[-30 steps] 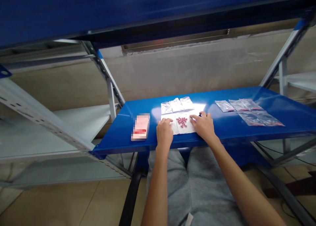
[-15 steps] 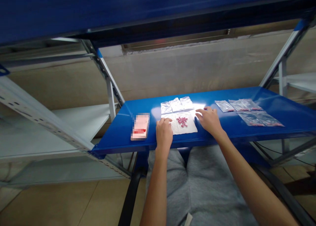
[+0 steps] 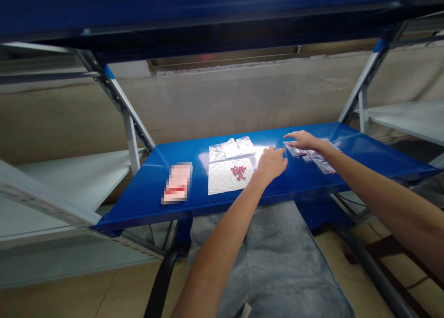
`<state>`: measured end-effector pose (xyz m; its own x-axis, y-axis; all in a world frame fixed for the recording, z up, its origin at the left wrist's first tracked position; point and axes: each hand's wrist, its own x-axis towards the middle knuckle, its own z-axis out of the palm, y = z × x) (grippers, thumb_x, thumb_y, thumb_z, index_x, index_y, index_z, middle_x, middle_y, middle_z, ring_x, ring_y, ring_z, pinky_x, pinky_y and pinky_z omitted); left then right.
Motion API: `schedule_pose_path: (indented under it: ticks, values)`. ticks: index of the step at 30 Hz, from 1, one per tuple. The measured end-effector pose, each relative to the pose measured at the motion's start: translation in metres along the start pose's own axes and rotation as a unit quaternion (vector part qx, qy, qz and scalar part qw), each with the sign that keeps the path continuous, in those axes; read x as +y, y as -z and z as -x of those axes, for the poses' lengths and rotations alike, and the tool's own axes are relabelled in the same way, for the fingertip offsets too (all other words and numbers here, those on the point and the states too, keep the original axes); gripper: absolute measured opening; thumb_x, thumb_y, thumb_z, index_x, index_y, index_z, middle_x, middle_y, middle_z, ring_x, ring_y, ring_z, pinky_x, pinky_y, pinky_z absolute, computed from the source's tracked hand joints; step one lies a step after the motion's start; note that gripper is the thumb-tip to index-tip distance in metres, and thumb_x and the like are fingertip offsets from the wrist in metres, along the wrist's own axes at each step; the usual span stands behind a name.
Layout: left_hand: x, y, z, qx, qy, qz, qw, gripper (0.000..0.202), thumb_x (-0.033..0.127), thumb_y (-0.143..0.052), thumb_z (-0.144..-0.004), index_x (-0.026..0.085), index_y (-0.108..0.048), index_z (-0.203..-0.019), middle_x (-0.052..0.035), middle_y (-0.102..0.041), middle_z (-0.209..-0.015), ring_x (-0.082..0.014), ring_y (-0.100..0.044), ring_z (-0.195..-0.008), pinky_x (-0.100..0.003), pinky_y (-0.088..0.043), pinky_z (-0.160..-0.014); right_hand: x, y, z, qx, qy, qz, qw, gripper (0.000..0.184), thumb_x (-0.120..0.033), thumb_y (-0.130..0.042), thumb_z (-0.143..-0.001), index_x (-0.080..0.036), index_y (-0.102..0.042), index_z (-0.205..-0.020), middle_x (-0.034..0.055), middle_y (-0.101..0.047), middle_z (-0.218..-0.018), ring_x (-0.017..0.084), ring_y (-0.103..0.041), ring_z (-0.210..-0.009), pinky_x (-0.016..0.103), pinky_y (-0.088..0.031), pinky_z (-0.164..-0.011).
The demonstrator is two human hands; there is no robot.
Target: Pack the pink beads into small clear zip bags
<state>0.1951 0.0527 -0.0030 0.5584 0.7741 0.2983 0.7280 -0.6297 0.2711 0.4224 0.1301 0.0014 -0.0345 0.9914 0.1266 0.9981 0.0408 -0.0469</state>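
My right hand [image 3: 302, 140] reaches over the clear plastic bags [image 3: 324, 163] with red contents on the right of the blue shelf. Its thumb and fingers are apart above the leftmost bag [image 3: 293, 150]; whether they touch it I cannot tell. Just left of that bag is my left hand [image 3: 273, 162], loosely bent, fingers apart, holding nothing visible. Beside its wrist lies a white cloth [image 3: 219, 181] with a loose cluster of small red beads or pills [image 3: 238, 172]. Flat empty-looking clear bags [image 3: 231, 148] lie along the cloth's far edge.
A pale pink box-like item [image 3: 178, 181], blurred by pixelation, lies on the left of the blue shelf [image 3: 138, 193]. Another blue shelf [image 3: 208, 17] hangs low overhead. Metal uprights [image 3: 120, 96] stand at the sides, and chair arms [image 3: 163, 281] flank my legs.
My view has turned to the right. My left hand has left the cloth's left edge and crossed to its right side. My right hand has moved right, over the filled bags.
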Motion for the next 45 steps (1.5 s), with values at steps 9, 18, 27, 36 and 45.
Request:
schedule_pose_path:
  ticks: [9, 18, 27, 36, 45]
  values:
    - [0.007, -0.033, -0.03, -0.056, -0.011, -0.085, 0.995, 0.04, 0.037, -0.046, -0.105, 0.013, -0.069, -0.128, -0.0216, -0.064, -0.131, -0.034, -0.058, -0.127, -0.042, -0.049, -0.102, -0.008, -0.011, -0.004, -0.031, 0.084, 0.015, 0.996, 0.032, -0.018, -0.063, -0.09, -0.016, -0.079, -0.118, 0.015, -0.078, -0.116, 0.025, -0.07, -0.103, 0.027, -0.045, -0.086]
    - [0.0, -0.015, -0.015, -0.055, 0.074, -0.023, 0.995, 0.035, 0.024, -0.046, -0.102, 0.007, -0.069, -0.122, -0.0241, -0.069, -0.125, -0.034, -0.062, -0.126, -0.041, -0.048, -0.105, -0.04, -0.008, 0.019, -0.017, 0.087, -0.098, 0.991, 0.018, -0.021, -0.062, -0.09, -0.014, -0.078, -0.095, 0.0091, -0.078, -0.094, 0.02, -0.069, -0.086, 0.025, -0.045, -0.075]
    - [-0.024, 0.029, 0.014, 0.115, 0.194, 0.31, 0.923, 0.057, 0.038, -0.075, -0.091, 0.017, -0.058, -0.141, -0.0161, -0.071, -0.13, -0.0289, -0.068, -0.119, -0.036, -0.053, -0.098, -0.099, 0.038, 0.044, -0.058, 0.146, -0.584, 0.796, 0.045, -0.059, -0.081, -0.079, -0.017, -0.065, -0.084, -0.0028, -0.058, -0.068, 0.01, -0.047, -0.057, 0.023, -0.035, -0.053]
    - [-0.055, 0.069, 0.081, 0.2, 0.229, 0.499, 0.811, 0.024, 0.034, -0.072, -0.092, 0.02, -0.072, -0.111, -0.0071, -0.075, -0.105, -0.0135, -0.07, -0.078, -0.024, -0.056, -0.069, -0.191, 0.061, 0.065, -0.028, 0.152, -0.681, 0.716, 0.042, -0.051, -0.091, -0.072, -0.017, -0.071, -0.086, -0.0067, -0.046, -0.057, 0.008, -0.036, -0.053, 0.025, -0.027, -0.05]
    - [-0.094, 0.071, 0.134, 0.171, 0.216, 0.573, 0.772, 0.042, 0.038, -0.087, -0.071, 0.014, -0.074, -0.102, 0.0012, -0.063, -0.071, -0.0077, -0.052, -0.056, -0.019, -0.04, -0.049, -0.23, 0.018, 0.123, -0.044, 0.035, -0.758, 0.649, 0.047, -0.048, -0.095, -0.061, -0.018, -0.076, -0.091, -0.002, -0.064, -0.065, 0.01, -0.052, -0.057, 0.025, -0.04, -0.053]
